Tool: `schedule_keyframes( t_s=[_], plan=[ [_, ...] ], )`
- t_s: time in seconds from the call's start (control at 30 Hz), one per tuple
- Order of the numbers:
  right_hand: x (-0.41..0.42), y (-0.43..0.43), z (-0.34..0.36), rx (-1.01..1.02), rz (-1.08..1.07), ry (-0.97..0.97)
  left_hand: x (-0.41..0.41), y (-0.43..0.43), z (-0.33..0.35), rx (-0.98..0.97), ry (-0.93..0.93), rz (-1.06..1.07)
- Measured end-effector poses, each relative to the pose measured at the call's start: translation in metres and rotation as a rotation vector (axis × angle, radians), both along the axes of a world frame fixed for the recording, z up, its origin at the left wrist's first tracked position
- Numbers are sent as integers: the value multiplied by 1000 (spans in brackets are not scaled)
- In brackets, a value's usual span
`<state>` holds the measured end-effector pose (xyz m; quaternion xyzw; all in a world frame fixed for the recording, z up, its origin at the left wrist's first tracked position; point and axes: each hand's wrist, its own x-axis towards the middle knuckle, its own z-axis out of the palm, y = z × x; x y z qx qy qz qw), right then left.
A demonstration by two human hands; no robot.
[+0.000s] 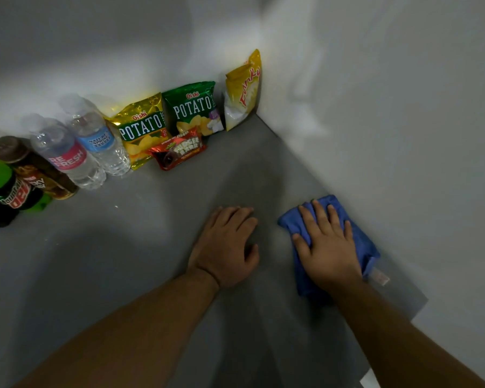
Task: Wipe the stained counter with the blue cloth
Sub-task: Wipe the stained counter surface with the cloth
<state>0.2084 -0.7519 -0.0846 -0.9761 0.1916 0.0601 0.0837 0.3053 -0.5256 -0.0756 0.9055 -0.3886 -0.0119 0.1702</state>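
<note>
The blue cloth [364, 242] lies folded on the grey counter [129, 247], close to the right wall. My right hand [326, 247] presses flat on top of the cloth, fingers spread, thumb curled over its left edge. To its left, my left hand [227, 245] rests palm down on the bare counter, fingers slightly bent, holding nothing. I cannot make out a clear stain on the dim counter surface.
Along the back wall stand snack bags: two Oishi potato chip bags [143, 130] [193, 110], a yellow Funky bag [244, 88] in the corner, a red fudgee bar pack [179, 151]. Two water bottles [95, 135], a brown bottle [31, 166] and a green soda bottle [6, 191] stand left.
</note>
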Motion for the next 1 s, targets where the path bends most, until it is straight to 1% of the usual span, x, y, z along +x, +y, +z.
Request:
schedule_keyframes(
  t_s=[0.07, 0.2, 0.27, 0.33, 0.5, 0.57, 0.63, 0.73, 0.77, 0.83, 1.0],
  plan=[
    [5, 13, 0, 4, 43, 0, 0, 0, 0, -13, 4, 3],
    [-20, -5, 1, 21, 370, -6, 2, 3, -2, -78, 35, -1],
    [-25, -25, 3, 46, 416, -15, 5, 3, -3, -114, 66, 10],
    [-18, -33, 5, 28, 355, -13, 9, 3, -2, -141, 79, 24],
    [36, -1, 3, -3, 48, -11, 35, 1, 4, -127, 26, 34],
    [45, 15, 2, -3, 53, -9, 52, 1, 5, -104, 15, 64],
    [37, 17, 1, -1, 210, -11, 68, 5, 3, -95, -2, 82],
    [20, -12, 3, 47, 521, -8, 82, 12, -2, -83, -28, 98],
    [20, -23, 5, 52, 569, -5, 83, 13, -4, -77, -30, 110],
    [29, -36, 8, 37, 543, -9, 83, 13, -5, -70, -18, 127],
    [87, 2, 2, -11, 189, -47, 80, 11, -5, -71, -7, 126]
  ],
)
